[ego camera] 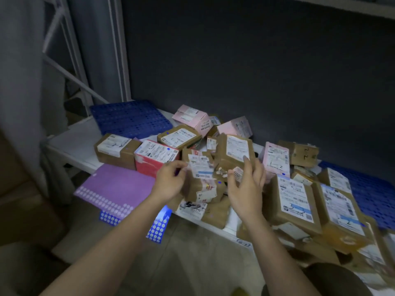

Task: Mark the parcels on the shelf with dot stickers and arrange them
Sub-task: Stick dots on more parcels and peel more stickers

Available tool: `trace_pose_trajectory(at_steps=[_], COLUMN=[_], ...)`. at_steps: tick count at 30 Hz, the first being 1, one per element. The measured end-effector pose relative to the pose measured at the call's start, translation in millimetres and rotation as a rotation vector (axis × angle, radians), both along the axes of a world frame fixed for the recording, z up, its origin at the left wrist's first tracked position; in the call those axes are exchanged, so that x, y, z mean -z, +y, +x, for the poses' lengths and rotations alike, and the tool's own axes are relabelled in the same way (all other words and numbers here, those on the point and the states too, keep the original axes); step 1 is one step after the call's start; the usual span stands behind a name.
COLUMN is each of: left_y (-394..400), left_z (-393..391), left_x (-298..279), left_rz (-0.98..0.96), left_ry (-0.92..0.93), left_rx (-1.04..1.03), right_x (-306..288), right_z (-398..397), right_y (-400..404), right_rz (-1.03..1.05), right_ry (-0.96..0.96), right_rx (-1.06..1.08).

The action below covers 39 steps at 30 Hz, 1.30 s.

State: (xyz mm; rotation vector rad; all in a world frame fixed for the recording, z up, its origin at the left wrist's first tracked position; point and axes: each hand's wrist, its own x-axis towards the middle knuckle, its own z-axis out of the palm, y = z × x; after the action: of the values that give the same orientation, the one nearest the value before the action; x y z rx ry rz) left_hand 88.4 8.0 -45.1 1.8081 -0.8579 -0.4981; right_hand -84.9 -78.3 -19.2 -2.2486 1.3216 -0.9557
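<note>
Parcels [201, 167] crowd the shelf [70, 144]; my left hand [168, 182] pinches one's label edge, right hand [245, 184] grips another [234, 152]. I'd steady each before sticking dots.

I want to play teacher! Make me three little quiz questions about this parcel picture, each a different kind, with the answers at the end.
1. True or false: the purple sticker sheet lies at the left of the shelf's front edge, partly hanging over it.
2. Which colour is the dot on the red-and-white box? A) green B) blue C) yellow
3. Fill in: the left hand and the right hand both reach for parcels in the ____ of the pile, around the brown parcel.

Key:
1. True.
2. B, a blue dot sits on its white label.
3. Middle. The left hand's fingers touch the brown parcel's label; the right hand's fingers lie against the parcel beside it.
</note>
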Motion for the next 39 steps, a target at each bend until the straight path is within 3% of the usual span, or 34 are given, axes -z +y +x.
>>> trace_pose_trajectory(at_steps=[2, 5, 8, 13, 15, 22, 28, 39], left_y=[17.9, 55.1, 87.3, 110.9, 113.5, 105.9, 92.8, 73.9], left_z=[5.9, 19.6, 30.3, 33.7, 34.2, 33.8, 26.3, 23.5], left_x=[15.9, 49.1, 78.2, 96.7, 101.7, 121.1, 133.4, 135.7], left_rz=[0.007, 0.094, 0.176, 0.201, 0.216, 0.244, 0.169, 0.054], left_ry=[-0.001, 0.037, 0.023, -0.036, -0.073, -0.237, -0.499, -0.601], left_rx=[-0.113, -0.248, -0.34, -0.398, -0.368, -0.215, -0.028, 0.146], right_x=[8.5, 37.7, 81.8, 145.4, 160.9, 179.2, 184.2, 175.4], right_z=[5.8, 32.5, 53.7, 69.6, 71.8, 87.3, 99.1, 89.8], right_y=[21.8, 61.0, 93.0, 119.0, 127.5, 130.7, 118.0, 112.0], right_rz=[-0.149, -0.188, -0.018, 0.364, 0.468, 0.544, 0.645, 0.682], right_ry=[-0.053, -0.073, -0.092, -0.228, -0.278, -0.399, -0.559, -0.643], right_rx=[-0.11, -0.276, -0.358, -0.318, -0.253, -0.078, -0.066, -0.16])
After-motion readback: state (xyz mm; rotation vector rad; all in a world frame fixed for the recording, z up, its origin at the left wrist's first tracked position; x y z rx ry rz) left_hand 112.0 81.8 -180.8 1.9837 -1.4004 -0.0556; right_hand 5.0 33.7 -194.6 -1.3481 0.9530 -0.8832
